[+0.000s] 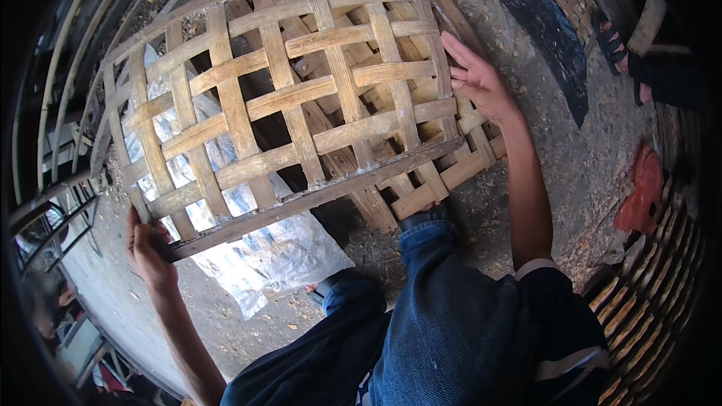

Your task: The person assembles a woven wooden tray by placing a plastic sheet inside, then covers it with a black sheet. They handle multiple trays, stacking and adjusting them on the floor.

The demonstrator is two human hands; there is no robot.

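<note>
Head view: L hand (148, 244) grasps woven bamboo panel (278, 98) near-left corner; R hand (475, 79) flat, released, on right edge; dirt ground (571, 173), plastic sheet (263, 256) under.

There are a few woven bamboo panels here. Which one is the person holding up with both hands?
The big top woven panel: the left hand grips its lower corner and the right hand touches its right edge. The other panel lies flat beneath it.
</note>
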